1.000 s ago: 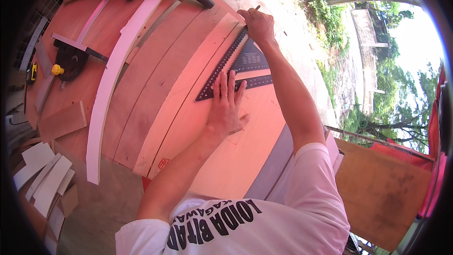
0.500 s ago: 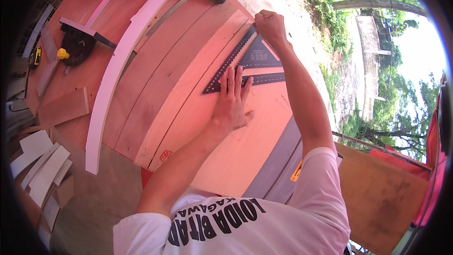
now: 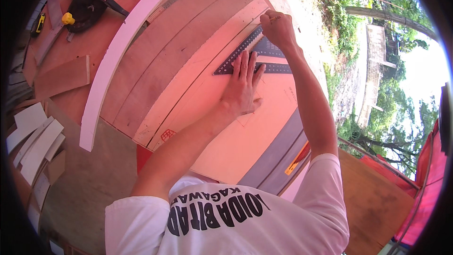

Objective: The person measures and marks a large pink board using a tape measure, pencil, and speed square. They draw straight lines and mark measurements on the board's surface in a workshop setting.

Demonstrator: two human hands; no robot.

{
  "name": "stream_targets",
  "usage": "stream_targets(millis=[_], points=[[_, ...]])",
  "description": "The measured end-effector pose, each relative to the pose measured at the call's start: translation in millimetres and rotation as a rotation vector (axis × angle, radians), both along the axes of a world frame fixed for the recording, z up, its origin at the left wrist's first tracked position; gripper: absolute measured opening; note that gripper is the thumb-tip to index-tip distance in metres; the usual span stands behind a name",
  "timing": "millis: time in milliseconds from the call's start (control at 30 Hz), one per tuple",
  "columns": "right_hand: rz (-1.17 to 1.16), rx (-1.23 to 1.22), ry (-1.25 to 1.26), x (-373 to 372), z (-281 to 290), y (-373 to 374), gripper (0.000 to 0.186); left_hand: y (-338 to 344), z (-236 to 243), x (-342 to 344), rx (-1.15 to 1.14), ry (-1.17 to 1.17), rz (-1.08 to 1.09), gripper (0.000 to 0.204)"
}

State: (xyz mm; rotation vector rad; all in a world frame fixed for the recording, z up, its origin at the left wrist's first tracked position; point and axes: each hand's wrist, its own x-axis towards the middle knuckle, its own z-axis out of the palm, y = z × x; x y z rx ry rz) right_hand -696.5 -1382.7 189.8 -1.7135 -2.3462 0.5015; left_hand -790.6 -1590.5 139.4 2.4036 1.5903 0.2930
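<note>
A dark triangular carpenter's square (image 3: 266,47), with rows of small holes along its edges, lies flat on a pale plywood board (image 3: 212,132). My left hand (image 3: 239,89) rests on its near corner, fingers stretched and spread, pressing it against the board. At the square's far end, my right hand (image 3: 281,32) is closed around a pencil (image 3: 278,17). Only a short piece of the pencil shows, and its tip is hidden behind my fingers. My right forearm covers the square's right side.
A long white strip (image 3: 111,66) lies across the boards to the left. Beyond it are a black protractor-like gauge with a yellow knob (image 3: 67,18), a utility knife (image 3: 38,24) and a wood block (image 3: 61,76). White offcuts (image 3: 35,134) are piled lower left. A toothed saw (image 3: 298,158) lies by my right sleeve.
The whole view has shifted slightly, and the saw beside my right sleeve shows more. Both hands keep about the same places on the square.
</note>
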Motion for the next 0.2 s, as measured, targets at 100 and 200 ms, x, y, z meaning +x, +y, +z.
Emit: stream_targets(millis=[100,200], points=[[0.081,-0.094,0.052,-19.2,6.9,-37.3,0.03,1.3,-1.8,0.3,-0.005,0.001,0.006,0.102],[0.151,-0.144,0.081,-31.2,3.1,-64.2,0.031,-4.2,-0.6,1.1,-0.036,0.027,-0.009,0.102]])
